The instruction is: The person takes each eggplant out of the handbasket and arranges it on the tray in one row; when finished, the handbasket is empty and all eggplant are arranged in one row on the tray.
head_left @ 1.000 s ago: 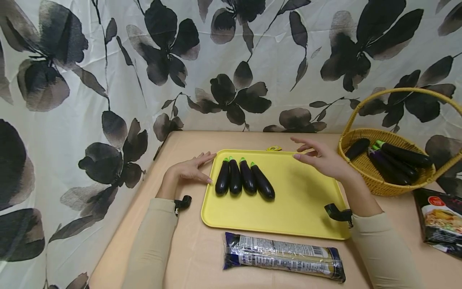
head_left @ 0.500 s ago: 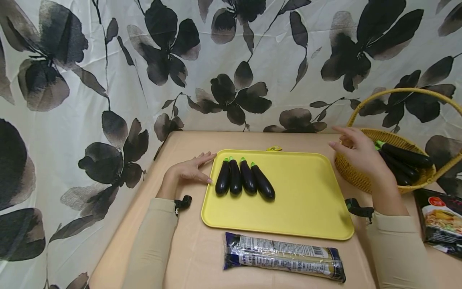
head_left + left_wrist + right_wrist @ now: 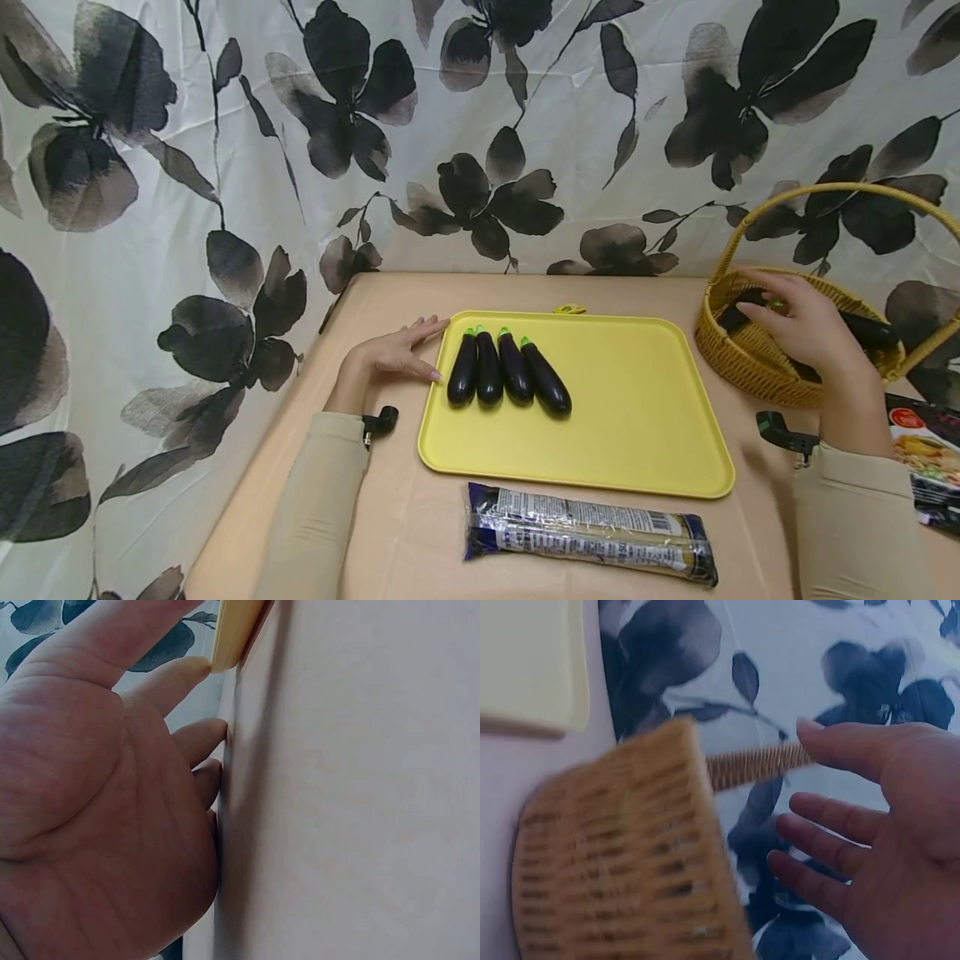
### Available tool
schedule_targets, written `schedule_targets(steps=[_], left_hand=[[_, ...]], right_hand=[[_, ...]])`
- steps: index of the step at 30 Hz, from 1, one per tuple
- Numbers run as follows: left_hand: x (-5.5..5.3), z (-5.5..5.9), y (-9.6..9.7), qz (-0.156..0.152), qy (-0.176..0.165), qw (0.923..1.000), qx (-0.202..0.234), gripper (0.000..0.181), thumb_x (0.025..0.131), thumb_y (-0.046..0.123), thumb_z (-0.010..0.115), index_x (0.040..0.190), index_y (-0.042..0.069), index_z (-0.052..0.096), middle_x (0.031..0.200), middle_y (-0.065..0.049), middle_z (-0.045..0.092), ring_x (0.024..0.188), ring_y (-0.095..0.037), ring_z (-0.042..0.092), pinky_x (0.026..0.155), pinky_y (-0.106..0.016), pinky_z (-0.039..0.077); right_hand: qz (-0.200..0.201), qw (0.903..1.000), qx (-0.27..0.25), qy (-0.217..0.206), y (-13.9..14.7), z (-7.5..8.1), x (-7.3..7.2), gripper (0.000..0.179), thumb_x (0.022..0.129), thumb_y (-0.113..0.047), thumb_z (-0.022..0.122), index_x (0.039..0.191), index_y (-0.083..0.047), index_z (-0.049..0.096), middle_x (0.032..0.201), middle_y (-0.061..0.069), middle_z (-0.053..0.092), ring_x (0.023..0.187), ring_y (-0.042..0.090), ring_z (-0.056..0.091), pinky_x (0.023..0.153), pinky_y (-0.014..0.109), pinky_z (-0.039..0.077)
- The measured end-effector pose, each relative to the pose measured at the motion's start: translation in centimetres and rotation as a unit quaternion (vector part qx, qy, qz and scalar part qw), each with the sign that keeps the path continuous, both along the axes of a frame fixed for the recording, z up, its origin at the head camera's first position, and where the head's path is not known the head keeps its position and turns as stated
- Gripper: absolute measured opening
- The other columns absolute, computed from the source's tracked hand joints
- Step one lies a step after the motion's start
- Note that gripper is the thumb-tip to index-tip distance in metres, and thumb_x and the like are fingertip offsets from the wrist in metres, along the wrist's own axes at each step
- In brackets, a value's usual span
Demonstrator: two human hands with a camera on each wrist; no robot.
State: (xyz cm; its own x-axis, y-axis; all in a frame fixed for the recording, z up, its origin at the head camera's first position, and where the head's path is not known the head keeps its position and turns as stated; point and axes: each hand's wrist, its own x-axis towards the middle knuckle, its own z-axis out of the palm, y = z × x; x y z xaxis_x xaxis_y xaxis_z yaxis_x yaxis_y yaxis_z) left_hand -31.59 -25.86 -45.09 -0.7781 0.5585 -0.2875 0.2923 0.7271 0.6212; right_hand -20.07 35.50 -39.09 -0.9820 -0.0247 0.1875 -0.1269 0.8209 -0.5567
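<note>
Several dark purple eggplants (image 3: 489, 371) with green stem ends lie side by side on the left half of a yellow tray (image 3: 637, 417). My left hand (image 3: 390, 348) rests at the tray's left edge, fingers spread and thumb at the rim; the left wrist view shows its palm (image 3: 105, 795) beside the tray's side. Over the wicker basket (image 3: 750, 375) is my right hand (image 3: 810, 321), with fingers apart and nothing held. Below it, partly covered, are more eggplants (image 3: 870, 331). In the right wrist view the hand (image 3: 877, 817) is above the basket wall (image 3: 622, 855), whose contents are hidden there.
A clear pack of spaghetti (image 3: 588, 533) lies in front of the tray. A dark food package (image 3: 926, 458) is at the right, partly behind the right wrist. Behind the tray sits a small yellow item (image 3: 570, 308). The basket's handle (image 3: 847, 187) arches high; a floral curtain (image 3: 480, 125) hangs behind.
My right hand has moved right from above the tray's far right corner to over the basket. The left hand, tray and eggplants on it have stayed put.
</note>
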Motion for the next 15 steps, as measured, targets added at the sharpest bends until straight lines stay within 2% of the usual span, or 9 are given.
schedule_targets(steps=[9, 15], left_hand=[[0.0, -0.1, 0.1, 0.002, 0.000, 1.0000, 0.000, 0.118, 0.073, 0.051, 0.093, 0.167, 0.035, 0.023, 0.177, -0.002, 0.002, 0.163, -0.029, -0.011, 0.129, -0.061, -0.008], [-0.2, -0.1, 0.1, 0.003, -0.003, 1.0000, -0.005, 0.118, 0.073, 0.051, 0.093, 0.167, 0.036, 0.022, 0.177, -0.001, 0.001, 0.163, -0.029, -0.011, 0.129, -0.061, -0.008]], right_hand=[[-0.018, 0.9983, 0.047, -0.028, 3.6, -1.5, 0.0, 0.063, 0.109, -0.033, 0.054, 0.161, -0.004, 0.035, 0.141, 0.037, 0.046, 0.120, 0.058, 0.048, 0.095, 0.079, 0.038], [-0.044, 0.9928, 0.087, -0.069, 5.1, -2.0, 0.5, 0.068, 0.109, -0.036, 0.053, 0.159, 0.004, 0.031, 0.137, 0.045, 0.045, 0.120, 0.066, 0.043, 0.099, 0.083, 0.033]])
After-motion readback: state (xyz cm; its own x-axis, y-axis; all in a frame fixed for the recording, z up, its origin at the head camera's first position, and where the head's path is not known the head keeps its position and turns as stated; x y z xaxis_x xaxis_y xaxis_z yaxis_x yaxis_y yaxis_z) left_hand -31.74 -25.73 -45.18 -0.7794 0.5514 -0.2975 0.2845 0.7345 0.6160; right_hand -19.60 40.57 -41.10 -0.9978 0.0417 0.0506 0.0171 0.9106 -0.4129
